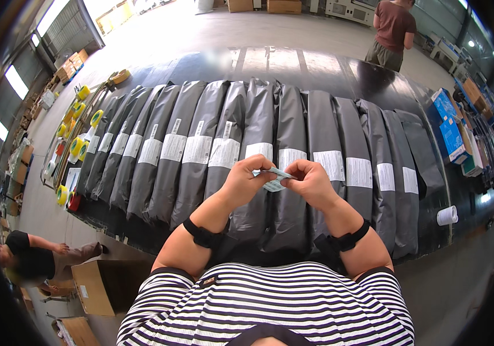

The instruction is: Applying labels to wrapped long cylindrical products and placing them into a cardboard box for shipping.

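Over the middle of a row of long grey plastic mailing bags (192, 121), I hold a small pale blue-green piece of paper (273, 184). My left hand (245, 180) pinches its left end, and my right hand (311, 183) pinches the right end, thumbs and fingertips close together. The paper looks folded or bent; its exact kind is hard to make out. Beneath my hands lie the bags, side by side, most with a white printed label (225, 153) across the middle. Part of the labels under my hands is hidden.
The bags lie on a dark table (160, 68). Rolls of yellow tape (76, 146) stand along its left side. A white paper roll (447, 215) sits near the right edge, below blue boxes (453, 138). An open carton (106, 288) and one person are at lower left; another person stands beyond the table.
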`<state>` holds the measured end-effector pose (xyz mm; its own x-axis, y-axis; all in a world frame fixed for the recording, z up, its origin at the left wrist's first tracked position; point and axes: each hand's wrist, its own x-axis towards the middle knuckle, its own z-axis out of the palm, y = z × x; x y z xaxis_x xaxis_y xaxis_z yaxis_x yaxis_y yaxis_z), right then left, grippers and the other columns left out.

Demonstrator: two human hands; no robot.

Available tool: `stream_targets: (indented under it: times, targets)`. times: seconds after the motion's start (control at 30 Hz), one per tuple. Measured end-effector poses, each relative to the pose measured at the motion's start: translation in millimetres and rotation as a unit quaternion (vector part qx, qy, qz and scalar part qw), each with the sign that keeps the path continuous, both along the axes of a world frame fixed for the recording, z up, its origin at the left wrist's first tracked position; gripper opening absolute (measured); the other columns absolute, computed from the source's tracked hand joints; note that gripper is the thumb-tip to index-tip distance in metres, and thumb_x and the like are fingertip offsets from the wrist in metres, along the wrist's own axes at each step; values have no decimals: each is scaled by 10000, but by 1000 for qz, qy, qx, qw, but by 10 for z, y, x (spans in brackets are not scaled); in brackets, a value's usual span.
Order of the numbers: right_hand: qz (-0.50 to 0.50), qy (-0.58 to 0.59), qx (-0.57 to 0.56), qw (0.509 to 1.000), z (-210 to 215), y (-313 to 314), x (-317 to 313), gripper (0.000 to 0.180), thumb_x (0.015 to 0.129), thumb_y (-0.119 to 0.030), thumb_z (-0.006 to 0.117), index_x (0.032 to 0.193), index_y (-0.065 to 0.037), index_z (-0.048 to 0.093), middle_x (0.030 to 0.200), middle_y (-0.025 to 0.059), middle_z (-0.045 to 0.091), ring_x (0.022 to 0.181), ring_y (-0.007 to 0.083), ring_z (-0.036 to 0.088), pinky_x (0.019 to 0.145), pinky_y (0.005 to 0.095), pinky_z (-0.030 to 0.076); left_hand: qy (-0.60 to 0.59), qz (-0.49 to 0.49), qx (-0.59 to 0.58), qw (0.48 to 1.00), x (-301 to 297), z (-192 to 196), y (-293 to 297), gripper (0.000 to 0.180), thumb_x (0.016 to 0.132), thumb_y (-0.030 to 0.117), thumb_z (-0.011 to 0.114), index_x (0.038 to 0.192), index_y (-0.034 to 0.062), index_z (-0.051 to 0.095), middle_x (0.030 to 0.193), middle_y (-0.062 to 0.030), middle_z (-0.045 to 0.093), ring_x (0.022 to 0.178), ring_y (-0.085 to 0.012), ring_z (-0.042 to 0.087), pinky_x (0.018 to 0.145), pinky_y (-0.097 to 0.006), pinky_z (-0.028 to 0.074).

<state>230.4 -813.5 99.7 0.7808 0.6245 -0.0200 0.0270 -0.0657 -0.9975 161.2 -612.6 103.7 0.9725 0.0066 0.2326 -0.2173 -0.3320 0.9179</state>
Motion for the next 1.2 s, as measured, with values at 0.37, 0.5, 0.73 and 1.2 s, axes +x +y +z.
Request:
stream_targets:
  times: [0.37, 0.5, 0.73, 1.2]
  targets:
    - [13, -51, 18, 998, -46, -152, 263, 185, 823, -53, 746, 946, -22, 612, 773, 35, 631, 723, 110, 575, 678, 269, 470, -72, 86, 169, 979, 248, 98, -291, 187, 815, 170, 772, 881, 37, 656, 826, -83, 645, 829, -275, 602, 744, -395, 458]
    - [42, -66, -7, 997, -92, -109, 333, 209, 836, -65, 728, 981, -9, 587, 786, 78, 628, 745, 159, 585, 706, 303, 483, -75, 102, 204, 971, 293, 28, -246, 225, 803, 189, 781, 832, 18, 638, 774, -121, 615, 746, -286, 571, 683, -386, 449]
    - [37, -83, -90, 992, -158, 64, 459, 157, 837, -96, 741, 928, 9, 669, 778, 77, 657, 741, 139, 603, 693, 293, 484, 108, 120, 196, 967, 234, -77, 36, 372, 821, 351, 783, 732, 26, 628, 690, -133, 630, 699, -344, 613, 691, -444, 466]
    - [-16, 61, -15, 998, -907, 1231, 1409, 131, 795, -18, 752, 900, -9, 675, 822, 24, 672, 741, 103, 611, 685, 260, 497, 9, -13, 415, 910, 301, -937, 89, 242, 929, 261, 634, 1018, 40, 590, 1508, -105, 470, 1507, -341, 223, 1189, -601, 194]
